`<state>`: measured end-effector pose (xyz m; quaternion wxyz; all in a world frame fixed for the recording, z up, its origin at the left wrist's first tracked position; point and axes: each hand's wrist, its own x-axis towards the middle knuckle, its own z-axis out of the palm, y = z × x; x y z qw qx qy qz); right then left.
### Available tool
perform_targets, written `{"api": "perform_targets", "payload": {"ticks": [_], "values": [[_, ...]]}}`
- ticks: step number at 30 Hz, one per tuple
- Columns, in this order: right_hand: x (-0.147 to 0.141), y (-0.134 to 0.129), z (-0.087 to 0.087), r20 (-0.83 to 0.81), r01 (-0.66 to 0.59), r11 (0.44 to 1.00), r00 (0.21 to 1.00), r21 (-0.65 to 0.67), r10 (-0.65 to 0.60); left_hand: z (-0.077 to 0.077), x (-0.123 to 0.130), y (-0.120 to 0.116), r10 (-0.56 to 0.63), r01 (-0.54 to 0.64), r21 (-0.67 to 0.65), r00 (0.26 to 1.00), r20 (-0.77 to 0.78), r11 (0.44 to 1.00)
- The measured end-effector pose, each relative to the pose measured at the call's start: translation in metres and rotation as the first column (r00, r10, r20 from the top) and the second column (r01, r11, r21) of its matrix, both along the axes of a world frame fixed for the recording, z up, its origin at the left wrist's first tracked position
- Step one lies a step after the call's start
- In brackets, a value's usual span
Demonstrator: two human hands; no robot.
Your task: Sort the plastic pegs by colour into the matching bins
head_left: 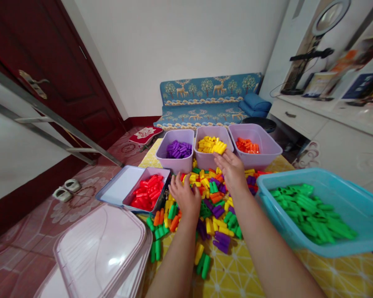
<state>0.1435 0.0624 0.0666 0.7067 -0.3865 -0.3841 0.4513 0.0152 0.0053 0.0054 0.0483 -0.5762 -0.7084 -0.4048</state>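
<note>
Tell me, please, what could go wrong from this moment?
The yellow pieces held in the right hand might slip at the rim of the middle lilac bin and drop back onto the mixed pile.

Some could also land in the neighbouring bin of orange pieces, which stands close beside.

The left hand is over the pile near the box of red pieces, so it could perhaps knock another colour into that box.
</note>
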Motion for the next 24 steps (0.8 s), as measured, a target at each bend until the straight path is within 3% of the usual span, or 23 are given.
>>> {"api": "perform_targets", "payload": {"ticks": [3,4,6,8,10,12,16,19,22,24], "values": [[0.001,-0.005,-0.019,0.294,0.065,0.997,0.954,-0.036,-0.052,-0.003,-0.001,0.002,0.022,-0.025,-0.14,0.999,-0.027,0.99],[0.001,-0.01,-0.029,0.451,0.095,0.995,0.89,-0.041,-0.066,-0.005,-0.002,0.004,0.009,-0.013,-0.179,1.0,-0.024,0.984],[0.002,-0.02,-0.049,0.731,0.122,0.992,0.68,-0.032,-0.06,-0.009,-0.003,0.007,-0.031,0.03,-0.225,1.0,-0.001,0.974],[0.002,-0.03,-0.066,0.874,0.102,0.995,0.485,-0.017,-0.035,-0.013,-0.004,0.009,-0.115,0.122,-0.206,0.992,0.047,0.971],[0.001,-0.037,-0.076,0.916,0.061,0.998,0.4,-0.024,-0.002,-0.016,-0.004,0.012,-0.25,0.263,-0.135,0.962,0.11,0.955],[0.001,-0.04,-0.08,0.904,0.021,0.997,0.424,-0.072,0.057,-0.017,-0.003,0.013,-0.378,0.392,-0.059,0.91,0.171,0.918],[0.004,-0.046,-0.076,0.744,-0.101,0.975,0.633,-0.196,0.215,-0.016,-0.002,0.012,-0.542,0.558,0.017,0.797,0.267,0.829],[0.008,-0.054,-0.07,0.589,-0.23,0.952,0.749,-0.2,0.305,-0.015,-0.001,0.011,-0.607,0.638,0.045,0.704,0.369,0.768],[0.011,-0.06,-0.07,0.531,-0.226,0.96,0.799,-0.167,0.281,-0.015,0.001,0.01,-0.614,0.656,0.075,0.652,0.444,0.751],[0.012,-0.061,-0.073,0.537,-0.158,0.974,0.814,-0.161,0.221,-0.015,0.001,0.01,-0.589,0.624,0.084,0.673,0.448,0.777]]}}
